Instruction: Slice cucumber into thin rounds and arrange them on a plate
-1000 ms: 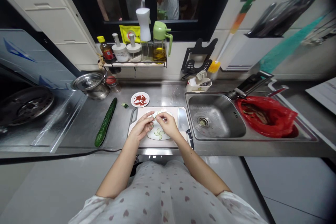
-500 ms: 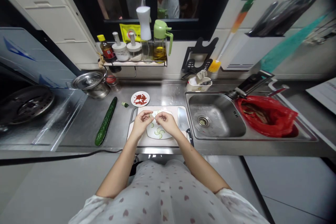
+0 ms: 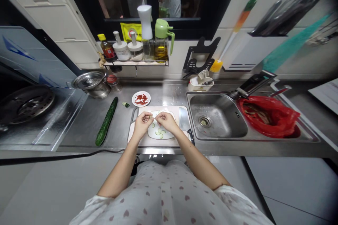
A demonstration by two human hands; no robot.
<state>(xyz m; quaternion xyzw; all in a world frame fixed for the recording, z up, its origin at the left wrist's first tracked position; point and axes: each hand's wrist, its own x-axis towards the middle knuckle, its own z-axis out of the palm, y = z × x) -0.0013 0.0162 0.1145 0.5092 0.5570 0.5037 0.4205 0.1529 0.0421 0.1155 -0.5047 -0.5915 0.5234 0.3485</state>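
Over a white plate (image 3: 169,135), my left hand (image 3: 142,123) is closed in a pinch, with a small pale-green cucumber slice at its fingertips. Close beside it, my right hand (image 3: 166,121) also pinches; whatever lies between its fingers is too small to make out. Thin curved cucumber slices (image 3: 160,133) lie on the plate in a fanned pattern, and part of the plate is hidden under my hands. Beneath the plate is a pale cutting board (image 3: 141,142). A kitchen knife (image 3: 183,117) with a black handle rests on the board's right side.
A whole cucumber (image 3: 107,123) lies to the left, near a cut cucumber end (image 3: 126,104). Behind the board sits a small plate of chopped red pieces (image 3: 141,98). The sink (image 3: 219,116) is at right, with a red plastic bag (image 3: 283,116). A steel pot (image 3: 97,91) stands back left.
My hands stay over the plate with fingertips close together. The pale slice between them shows less now, and the fingers have shifted only slightly.
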